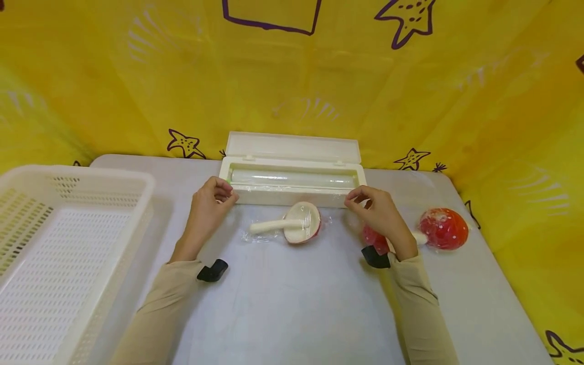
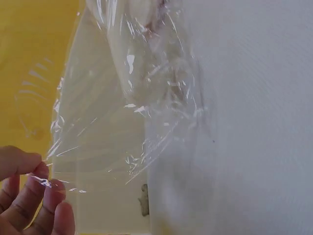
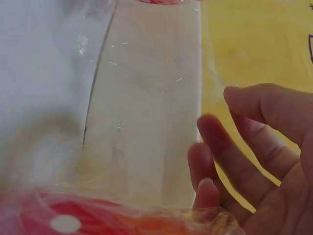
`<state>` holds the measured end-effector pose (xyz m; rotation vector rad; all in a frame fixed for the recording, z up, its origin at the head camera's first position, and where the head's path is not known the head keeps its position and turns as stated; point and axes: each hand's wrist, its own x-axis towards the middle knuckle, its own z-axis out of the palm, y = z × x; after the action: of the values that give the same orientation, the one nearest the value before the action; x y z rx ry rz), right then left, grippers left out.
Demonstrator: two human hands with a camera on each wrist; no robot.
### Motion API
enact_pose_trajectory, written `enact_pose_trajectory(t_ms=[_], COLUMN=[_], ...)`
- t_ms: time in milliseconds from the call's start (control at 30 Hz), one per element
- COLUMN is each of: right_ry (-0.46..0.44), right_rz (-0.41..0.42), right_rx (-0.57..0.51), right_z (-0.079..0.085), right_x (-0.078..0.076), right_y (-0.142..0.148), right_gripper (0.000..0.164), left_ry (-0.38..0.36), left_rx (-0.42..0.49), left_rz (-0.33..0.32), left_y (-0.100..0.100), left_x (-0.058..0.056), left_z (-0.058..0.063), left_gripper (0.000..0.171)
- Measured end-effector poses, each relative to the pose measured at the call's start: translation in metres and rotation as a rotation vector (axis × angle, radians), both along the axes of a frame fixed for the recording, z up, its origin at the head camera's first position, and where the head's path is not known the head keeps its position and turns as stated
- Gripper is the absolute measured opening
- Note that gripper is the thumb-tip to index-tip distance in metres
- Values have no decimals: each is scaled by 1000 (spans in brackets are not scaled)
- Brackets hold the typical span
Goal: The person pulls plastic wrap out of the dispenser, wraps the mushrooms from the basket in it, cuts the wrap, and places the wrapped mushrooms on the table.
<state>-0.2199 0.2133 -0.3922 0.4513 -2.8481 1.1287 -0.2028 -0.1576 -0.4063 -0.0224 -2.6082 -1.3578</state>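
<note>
My left hand (image 1: 207,210) pinches the edge of clear plastic wrap (image 2: 100,142) between thumb and fingertips at the left end of a white wrap dispenser box (image 1: 292,196). At its right end, my right hand (image 1: 380,210) holds the film's other corner between thumb and forefinger, other fingers curved. The film stretches along the box's front. Inside the box lies a roll of wrap (image 1: 292,178); its lid (image 1: 292,147) stands up behind. Just in front, a toy mushroom (image 1: 303,228) with a cream underside and stem lies on its side, clear film around it.
Right of my right wrist lies a film-wrapped red mushroom (image 1: 444,229) with white dots; another red piece (image 1: 375,237) is partly hidden behind that wrist. A white perforated basket (image 1: 123,253) stands at the left. A yellow patterned cloth (image 1: 292,76) hangs behind the white table (image 1: 292,314).
</note>
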Motion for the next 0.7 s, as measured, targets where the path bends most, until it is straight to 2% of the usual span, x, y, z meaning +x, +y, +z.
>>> enact_pose_trajectory(t_ms=[100, 200, 300, 400, 467, 533, 633, 700], right_ry=[-49, -99, -137, -173, -186, -185, -156, -131], right_rz=[43, 96, 155, 206, 228, 239, 239, 230], right_rx=[-33, -61, -59, -44, -30, -20, 4, 20], right_z=[2, 4, 7, 10, 11, 13, 14, 15], right_x=[1, 2, 4, 7, 9, 10, 12, 13], right_y=[0, 0, 0, 0, -2, -3, -5, -6], right_gripper=[12, 17, 27, 36, 39, 38, 30, 23], left_ry=[-30, -98, -174, -212, -216, -211, -210, -217], left_rx=[69, 107, 121, 100, 74, 43, 17, 4], left_rz=[-69, -164, -257, -327, -358, -383, -433, -480], left_y=[3, 3, 4, 5, 6, 7, 6, 5], left_x=[1, 2, 3, 4, 4, 4, 6, 7], left_z=[2, 5, 8, 9, 8, 7, 6, 5], left_gripper=[26, 38, 50, 55, 48, 33, 13, 7])
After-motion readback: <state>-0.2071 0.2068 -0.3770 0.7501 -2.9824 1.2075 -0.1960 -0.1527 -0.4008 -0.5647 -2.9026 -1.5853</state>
